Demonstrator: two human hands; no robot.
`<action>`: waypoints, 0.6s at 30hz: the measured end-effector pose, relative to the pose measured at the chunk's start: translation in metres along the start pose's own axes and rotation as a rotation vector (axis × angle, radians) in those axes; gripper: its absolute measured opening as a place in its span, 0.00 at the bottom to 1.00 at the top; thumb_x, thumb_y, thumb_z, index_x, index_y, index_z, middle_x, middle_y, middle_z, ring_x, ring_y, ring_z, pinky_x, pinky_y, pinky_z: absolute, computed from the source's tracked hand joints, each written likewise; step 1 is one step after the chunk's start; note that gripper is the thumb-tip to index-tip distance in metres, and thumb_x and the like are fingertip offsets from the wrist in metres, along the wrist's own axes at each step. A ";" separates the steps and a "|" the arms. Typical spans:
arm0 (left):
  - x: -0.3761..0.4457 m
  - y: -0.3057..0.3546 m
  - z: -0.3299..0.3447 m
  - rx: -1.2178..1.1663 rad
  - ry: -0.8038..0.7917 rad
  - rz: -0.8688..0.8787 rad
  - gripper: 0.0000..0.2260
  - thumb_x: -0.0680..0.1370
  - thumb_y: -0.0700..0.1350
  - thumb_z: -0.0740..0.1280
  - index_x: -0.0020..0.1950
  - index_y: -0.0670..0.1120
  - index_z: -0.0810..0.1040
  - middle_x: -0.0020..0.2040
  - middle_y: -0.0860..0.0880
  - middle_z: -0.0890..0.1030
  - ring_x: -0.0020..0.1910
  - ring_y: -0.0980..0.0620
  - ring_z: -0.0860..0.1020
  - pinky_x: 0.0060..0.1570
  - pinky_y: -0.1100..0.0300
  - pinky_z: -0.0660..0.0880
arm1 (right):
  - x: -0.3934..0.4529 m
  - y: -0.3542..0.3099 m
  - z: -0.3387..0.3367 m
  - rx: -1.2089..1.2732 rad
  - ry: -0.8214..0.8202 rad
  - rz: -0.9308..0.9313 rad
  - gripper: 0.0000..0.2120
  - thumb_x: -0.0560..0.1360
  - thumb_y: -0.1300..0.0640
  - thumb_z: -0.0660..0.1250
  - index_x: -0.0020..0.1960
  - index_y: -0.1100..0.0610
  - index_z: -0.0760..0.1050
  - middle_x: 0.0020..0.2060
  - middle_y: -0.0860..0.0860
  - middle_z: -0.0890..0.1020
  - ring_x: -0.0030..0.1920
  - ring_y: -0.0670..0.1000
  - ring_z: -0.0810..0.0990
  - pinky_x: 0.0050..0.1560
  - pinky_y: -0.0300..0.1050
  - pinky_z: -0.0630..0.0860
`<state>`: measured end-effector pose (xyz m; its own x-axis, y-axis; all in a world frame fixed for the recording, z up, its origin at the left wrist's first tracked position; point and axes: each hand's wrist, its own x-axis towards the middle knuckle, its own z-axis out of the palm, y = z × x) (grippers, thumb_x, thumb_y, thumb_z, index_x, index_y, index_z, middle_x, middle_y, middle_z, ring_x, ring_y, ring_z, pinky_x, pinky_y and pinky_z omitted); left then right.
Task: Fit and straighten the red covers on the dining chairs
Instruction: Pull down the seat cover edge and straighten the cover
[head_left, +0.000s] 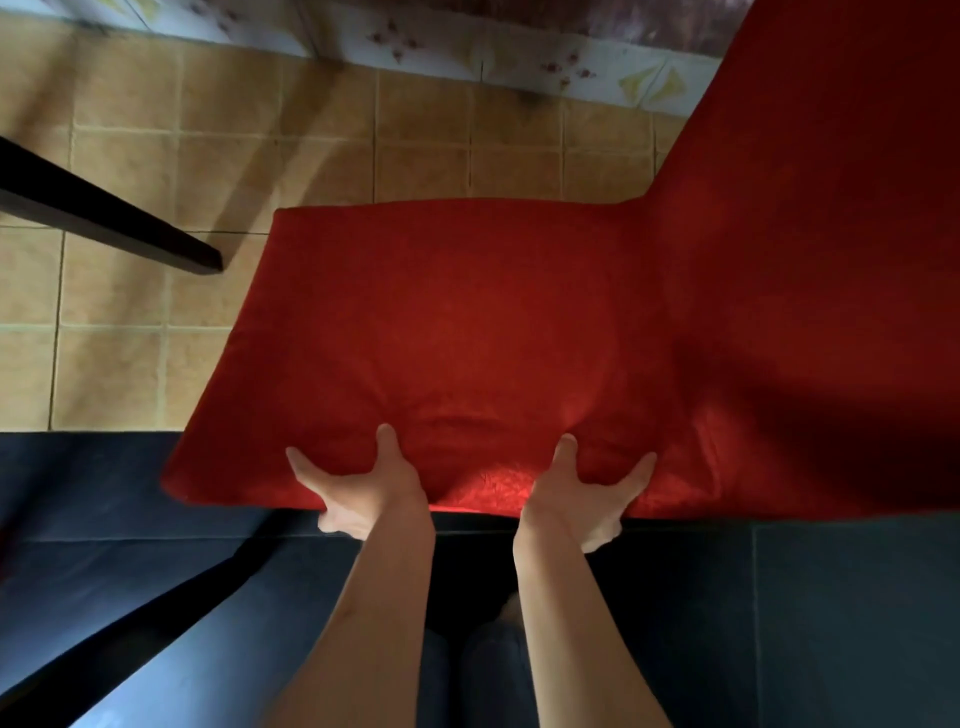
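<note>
both hands (363, 493) on the cover's (467, 322) near edge; backrest (831, 208) right

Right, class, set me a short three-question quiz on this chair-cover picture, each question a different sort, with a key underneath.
1. True or false: both hands grip the near edge of the red cover on the chair seat.
2. Multiple choice: where does the covered chair back rise in the picture? A) upper left B) upper right C) bottom centre
3. Short answer: what dark object crosses the tiled floor at the left?

Key
1. True: the left hand and the right hand both hold that edge, thumbs on top and the fabric bunched between them.
2. B
3. A dark wooden leg, slanting across the tiles; what it belongs to is out of view.
</note>
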<state>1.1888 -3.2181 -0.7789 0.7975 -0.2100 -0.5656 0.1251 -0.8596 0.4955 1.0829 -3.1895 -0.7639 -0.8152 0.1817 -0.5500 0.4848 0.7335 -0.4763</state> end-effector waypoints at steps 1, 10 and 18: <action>0.000 -0.003 -0.001 -0.026 0.005 -0.028 0.42 0.69 0.52 0.77 0.75 0.65 0.55 0.65 0.36 0.66 0.43 0.43 0.71 0.49 0.55 0.65 | 0.000 0.001 -0.001 0.017 -0.007 -0.012 0.41 0.70 0.46 0.74 0.74 0.33 0.52 0.55 0.63 0.74 0.41 0.55 0.73 0.48 0.53 0.75; -0.007 -0.007 -0.015 -0.035 -0.016 -0.055 0.41 0.71 0.48 0.76 0.75 0.64 0.55 0.67 0.38 0.64 0.54 0.36 0.76 0.48 0.54 0.66 | -0.001 0.012 -0.010 0.047 -0.004 -0.009 0.40 0.71 0.47 0.74 0.74 0.32 0.53 0.52 0.58 0.74 0.39 0.53 0.72 0.45 0.51 0.73; 0.000 -0.024 -0.056 -0.017 -0.013 -0.062 0.41 0.71 0.48 0.76 0.76 0.63 0.55 0.67 0.37 0.65 0.52 0.39 0.75 0.48 0.54 0.64 | -0.033 0.036 -0.037 0.010 -0.019 0.023 0.40 0.72 0.46 0.73 0.73 0.31 0.51 0.57 0.62 0.74 0.42 0.55 0.72 0.52 0.57 0.76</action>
<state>1.2187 -3.1716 -0.7536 0.7805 -0.1626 -0.6037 0.1840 -0.8631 0.4703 1.1160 -3.1450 -0.7373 -0.7976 0.1856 -0.5739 0.5066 0.7225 -0.4704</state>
